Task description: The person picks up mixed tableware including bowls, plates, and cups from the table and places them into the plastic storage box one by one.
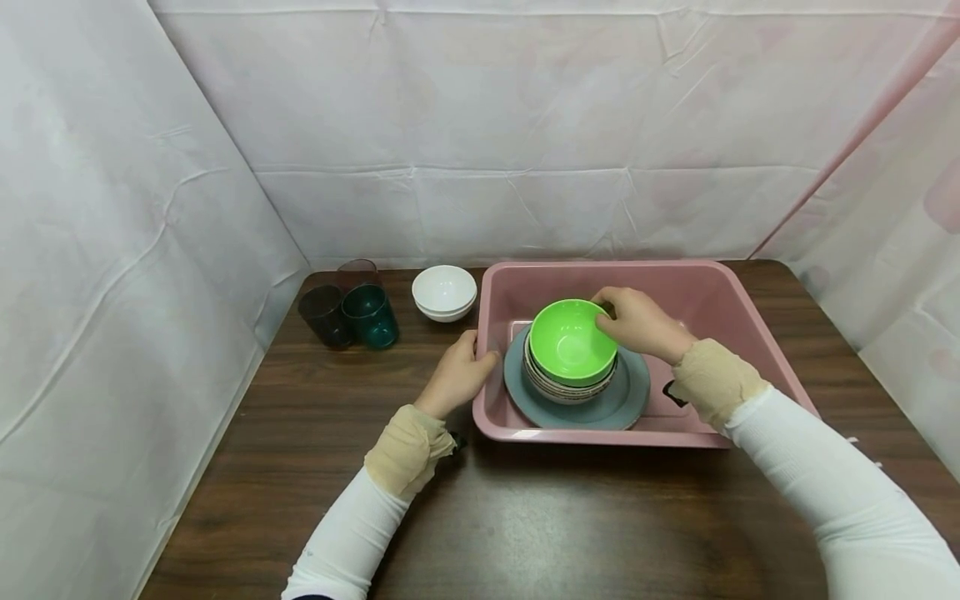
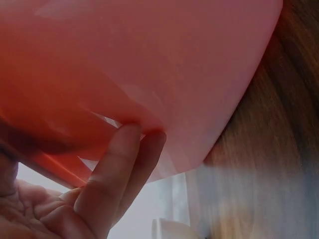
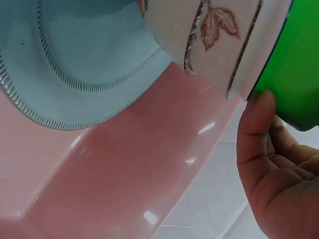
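A bright green bowl tops a stack of patterned bowls, tilted slightly toward me. Its right rim is pinched between the thumb and fingers of my right hand; the right wrist view shows the green bowl from the side, above a cream bowl with a brown leaf print. Under the stack lies a blue-grey plate inside a pink basin. My left hand grips the basin's left rim, and two of its fingers lie against the outer wall.
Two stacked white bowls stand left of the basin, near the back edge. Farther left are a dark glass, a teal glass and a reddish glass. A brown wooden table carries everything, with white curtains around it.
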`<state>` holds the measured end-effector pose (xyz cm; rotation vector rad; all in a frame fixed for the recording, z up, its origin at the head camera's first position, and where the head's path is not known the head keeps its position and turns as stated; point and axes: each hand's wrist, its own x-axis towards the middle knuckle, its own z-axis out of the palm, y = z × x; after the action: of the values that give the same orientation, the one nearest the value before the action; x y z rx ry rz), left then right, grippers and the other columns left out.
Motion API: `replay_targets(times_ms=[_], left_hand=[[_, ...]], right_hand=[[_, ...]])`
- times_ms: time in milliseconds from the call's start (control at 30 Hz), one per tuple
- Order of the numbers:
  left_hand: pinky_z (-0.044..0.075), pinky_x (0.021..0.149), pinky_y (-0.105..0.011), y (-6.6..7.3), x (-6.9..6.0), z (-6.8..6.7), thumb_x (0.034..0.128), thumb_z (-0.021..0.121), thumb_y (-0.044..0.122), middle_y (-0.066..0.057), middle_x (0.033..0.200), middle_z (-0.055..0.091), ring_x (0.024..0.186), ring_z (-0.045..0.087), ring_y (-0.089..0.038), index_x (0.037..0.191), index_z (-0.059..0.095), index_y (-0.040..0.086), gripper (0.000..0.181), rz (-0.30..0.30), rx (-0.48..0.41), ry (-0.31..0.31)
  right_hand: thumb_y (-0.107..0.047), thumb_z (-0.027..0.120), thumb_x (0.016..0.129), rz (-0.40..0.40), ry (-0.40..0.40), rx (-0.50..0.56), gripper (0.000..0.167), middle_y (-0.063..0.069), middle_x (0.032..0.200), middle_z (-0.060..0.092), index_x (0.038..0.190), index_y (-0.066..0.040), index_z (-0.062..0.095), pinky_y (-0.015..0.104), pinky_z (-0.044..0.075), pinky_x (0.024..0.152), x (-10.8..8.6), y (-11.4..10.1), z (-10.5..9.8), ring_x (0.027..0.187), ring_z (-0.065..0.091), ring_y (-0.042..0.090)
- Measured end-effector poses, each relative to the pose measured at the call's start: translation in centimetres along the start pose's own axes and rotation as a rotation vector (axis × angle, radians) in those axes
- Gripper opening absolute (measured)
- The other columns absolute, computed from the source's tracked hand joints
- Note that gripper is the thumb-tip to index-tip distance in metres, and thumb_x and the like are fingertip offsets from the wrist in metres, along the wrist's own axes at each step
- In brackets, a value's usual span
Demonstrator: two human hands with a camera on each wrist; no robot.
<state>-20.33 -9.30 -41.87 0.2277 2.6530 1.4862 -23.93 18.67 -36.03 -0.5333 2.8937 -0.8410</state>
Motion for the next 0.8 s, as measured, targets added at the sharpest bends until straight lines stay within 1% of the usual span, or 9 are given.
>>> replay_targets(times_ms=[300, 567, 667, 800], left_hand=[[0.055, 0.084, -0.04, -0.36, -0.09, 0.26, 0.094, 0.052, 0.02, -0.019, 0.112, 0.066, 0.099, 0.064, -0.027, 0.128, 0.053, -0.004, 0.041, 0.015, -0.002, 0.028], [0.055, 0.085, -0.041, -0.23, -0.22, 0.33, 0.0953, 0.052, 0.019, -0.02, 0.114, 0.065, 0.101, 0.064, -0.028, 0.13, 0.051, -0.004, 0.041, 0.02, -0.026, 0.024], [0.055, 0.085, -0.041, -0.23, -0.15, 0.35, 0.096, 0.051, 0.019, -0.019, 0.114, 0.064, 0.101, 0.064, -0.028, 0.13, 0.051, -0.004, 0.041, 0.02, -0.025, 0.026], [0.056, 0.083, -0.04, -0.32, -0.06, 0.4, 0.0966, 0.05, 0.019, -0.019, 0.113, 0.065, 0.101, 0.064, -0.028, 0.131, 0.05, -0.004, 0.041, 0.016, -0.025, 0.023]], right_hand=[[-0.006, 0.054, 0.09, -0.018, 0.018, -0.041, 0.025, 0.021, 0.101, 0.069, 0.109, 0.006, 0.065, 0.043, 0.052, 0.078, 0.24, -0.03, 0.46, 0.088, 0.064, 0.029], [-0.005, 0.059, 0.089, -0.017, 0.017, -0.05, 0.015, 0.016, 0.092, 0.067, 0.101, 0.001, 0.065, 0.041, 0.05, 0.073, 0.51, 0.25, 0.51, 0.082, 0.061, 0.027], [-0.005, 0.061, 0.088, -0.024, 0.013, -0.062, 0.012, 0.013, 0.088, 0.064, 0.1, -0.002, 0.063, 0.039, 0.047, 0.071, 0.63, 0.34, 0.51, 0.079, 0.057, 0.025], [-0.003, 0.062, 0.086, -0.042, 0.003, -0.08, 0.012, 0.009, 0.08, 0.056, 0.099, -0.004, 0.061, 0.036, 0.04, 0.067, 0.81, 0.38, 0.57, 0.073, 0.05, 0.023]])
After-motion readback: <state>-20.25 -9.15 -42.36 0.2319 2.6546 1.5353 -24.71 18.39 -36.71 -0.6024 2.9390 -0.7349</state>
